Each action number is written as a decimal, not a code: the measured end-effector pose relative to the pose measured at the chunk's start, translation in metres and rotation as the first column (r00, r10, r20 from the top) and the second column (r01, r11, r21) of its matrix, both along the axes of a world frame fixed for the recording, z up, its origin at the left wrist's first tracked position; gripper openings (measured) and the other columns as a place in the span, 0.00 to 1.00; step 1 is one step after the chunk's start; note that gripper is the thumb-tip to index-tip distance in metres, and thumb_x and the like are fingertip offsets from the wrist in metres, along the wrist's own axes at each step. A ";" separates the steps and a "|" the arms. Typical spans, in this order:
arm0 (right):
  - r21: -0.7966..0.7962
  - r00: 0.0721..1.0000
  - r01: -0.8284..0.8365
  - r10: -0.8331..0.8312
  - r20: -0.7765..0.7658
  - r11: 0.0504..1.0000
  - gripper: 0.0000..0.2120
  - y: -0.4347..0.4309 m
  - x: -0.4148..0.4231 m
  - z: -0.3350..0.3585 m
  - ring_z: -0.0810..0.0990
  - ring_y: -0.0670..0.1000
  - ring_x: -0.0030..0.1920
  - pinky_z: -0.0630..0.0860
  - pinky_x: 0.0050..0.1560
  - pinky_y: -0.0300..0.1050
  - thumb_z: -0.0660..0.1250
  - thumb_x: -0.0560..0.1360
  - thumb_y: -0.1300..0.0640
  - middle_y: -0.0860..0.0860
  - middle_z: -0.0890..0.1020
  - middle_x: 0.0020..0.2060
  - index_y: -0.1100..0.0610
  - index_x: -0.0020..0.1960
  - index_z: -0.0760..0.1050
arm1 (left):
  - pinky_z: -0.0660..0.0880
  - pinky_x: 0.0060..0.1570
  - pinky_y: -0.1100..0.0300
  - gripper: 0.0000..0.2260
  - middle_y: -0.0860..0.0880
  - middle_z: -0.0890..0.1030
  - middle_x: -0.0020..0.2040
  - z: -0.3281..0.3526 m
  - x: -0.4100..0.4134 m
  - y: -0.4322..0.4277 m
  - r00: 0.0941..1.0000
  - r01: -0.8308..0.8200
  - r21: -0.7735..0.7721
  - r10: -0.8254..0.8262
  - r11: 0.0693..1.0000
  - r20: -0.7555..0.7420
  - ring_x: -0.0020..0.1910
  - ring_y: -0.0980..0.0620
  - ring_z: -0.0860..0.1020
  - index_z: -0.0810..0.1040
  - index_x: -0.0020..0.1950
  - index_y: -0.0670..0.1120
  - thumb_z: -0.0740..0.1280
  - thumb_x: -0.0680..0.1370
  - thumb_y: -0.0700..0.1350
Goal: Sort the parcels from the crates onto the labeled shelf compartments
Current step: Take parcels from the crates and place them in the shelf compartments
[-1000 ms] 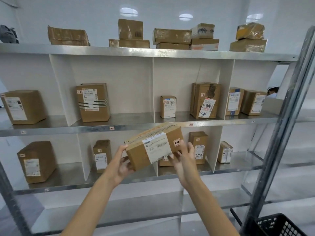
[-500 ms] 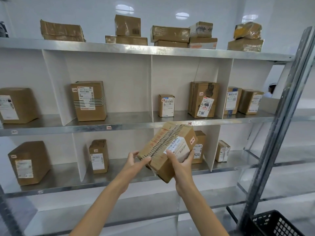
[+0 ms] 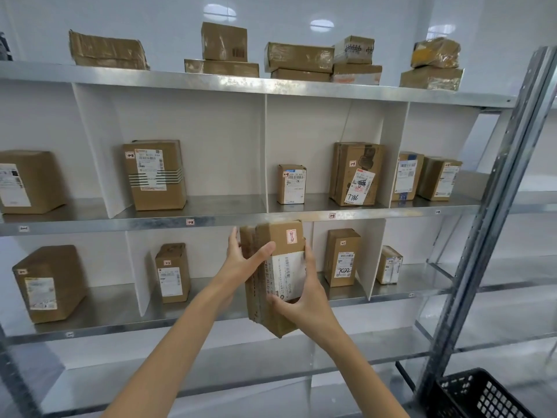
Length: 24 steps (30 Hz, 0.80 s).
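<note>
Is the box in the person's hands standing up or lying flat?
Standing up, nearly upright. The parcel has its long side running top to bottom, held between the left hand and right hand.

Single head-worn wide-angle view, facing the shelving (image 3: 90,227) straight on, close, middle tiers centred

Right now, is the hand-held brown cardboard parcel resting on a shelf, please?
No; left hand and right hand hold the parcel in mid-air.
</note>
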State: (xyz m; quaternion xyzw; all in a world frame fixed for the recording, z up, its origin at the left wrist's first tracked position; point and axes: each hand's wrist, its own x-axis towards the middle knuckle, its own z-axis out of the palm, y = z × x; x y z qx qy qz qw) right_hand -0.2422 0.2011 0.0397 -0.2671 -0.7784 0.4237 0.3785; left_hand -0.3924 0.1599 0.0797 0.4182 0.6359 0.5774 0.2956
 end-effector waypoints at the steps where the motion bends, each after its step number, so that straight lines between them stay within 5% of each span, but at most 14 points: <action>1: 0.024 1.000 0.005 -0.005 0.016 1.000 0.56 0.000 0.001 -0.003 0.59 0.38 0.67 0.65 0.68 0.44 0.76 0.67 0.52 0.32 0.56 0.67 0.37 0.74 0.35 | 0.63 0.69 0.44 0.59 0.50 0.57 0.76 -0.001 0.001 0.001 1.000 0.004 -0.012 -0.004 1.000 -0.008 0.72 0.46 0.62 0.41 0.76 0.59 0.72 0.55 0.71; 4: 0.079 0.999 0.002 -0.005 0.038 0.997 0.54 0.001 0.002 -0.010 0.54 0.34 0.67 0.61 0.65 0.39 0.76 0.68 0.51 0.22 0.49 0.62 0.38 0.74 0.36 | 0.67 0.66 0.41 0.57 0.48 0.62 0.73 -0.006 0.005 0.001 1.000 -0.019 0.019 0.018 1.000 0.026 0.70 0.45 0.65 0.45 0.74 0.62 0.74 0.54 0.69; 7: -0.010 0.997 0.061 -0.061 -0.055 0.998 0.43 0.002 0.009 -0.015 0.61 0.39 0.67 0.69 0.62 0.40 0.73 0.69 0.45 0.34 0.60 0.66 0.40 0.74 0.49 | 0.70 0.63 0.40 0.51 0.46 0.66 0.70 -0.011 0.007 -0.001 0.994 -0.068 0.088 0.059 0.994 0.095 0.67 0.43 0.69 0.48 0.73 0.61 0.74 0.58 0.63; 10: -0.313 0.964 0.138 -0.201 -0.175 0.939 0.30 0.005 0.021 -0.019 0.74 0.45 0.59 0.76 0.51 0.37 0.68 0.68 0.39 0.46 0.73 0.62 0.42 0.68 0.63 | 0.74 0.58 0.39 0.43 0.46 0.71 0.65 -0.012 0.009 -0.004 0.978 -0.072 0.151 0.040 0.986 0.207 0.62 0.45 0.73 0.55 0.69 0.60 0.76 0.61 0.62; 14: -0.700 0.967 -0.127 -0.069 -0.245 0.702 0.31 0.008 0.033 -0.032 0.75 0.52 0.60 0.75 0.59 0.57 0.63 0.67 0.34 0.50 0.75 0.62 0.44 0.66 0.66 | 0.75 0.55 0.37 0.33 0.44 0.75 0.60 -0.013 0.015 -0.003 0.954 -0.098 0.188 0.039 0.977 0.298 0.59 0.45 0.75 0.59 0.62 0.57 0.73 0.64 0.57; 17: -0.735 0.906 -0.323 -0.029 -0.422 0.597 0.29 0.007 0.035 -0.038 0.78 0.57 0.61 0.77 0.56 0.62 0.63 0.69 0.34 0.53 0.78 0.62 0.45 0.67 0.69 | 0.76 0.54 0.41 0.30 0.43 0.76 0.59 -0.016 0.021 -0.002 0.949 -0.076 0.188 0.013 0.979 0.316 0.58 0.46 0.76 0.59 0.62 0.55 0.73 0.68 0.54; 20: -0.714 0.870 -0.339 -0.084 -0.485 0.613 0.28 0.010 0.038 -0.034 0.78 0.56 0.61 0.75 0.59 0.62 0.62 0.70 0.37 0.53 0.80 0.59 0.48 0.67 0.70 | 0.74 0.52 0.53 0.28 0.44 0.74 0.61 -0.015 0.021 -0.007 0.976 -0.044 0.144 0.012 0.989 0.219 0.58 0.49 0.74 0.61 0.62 0.53 0.73 0.69 0.54; 24: -0.711 0.856 -0.268 -0.177 -0.485 0.650 0.28 0.021 0.045 -0.029 0.76 0.56 0.61 0.75 0.61 0.57 0.65 0.69 0.42 0.55 0.79 0.59 0.49 0.67 0.68 | 0.63 0.65 0.53 0.28 0.49 0.61 0.72 -0.016 0.010 -0.014 0.978 -0.119 0.047 0.125 0.992 -0.167 0.70 0.51 0.63 0.68 0.65 0.51 0.72 0.69 0.59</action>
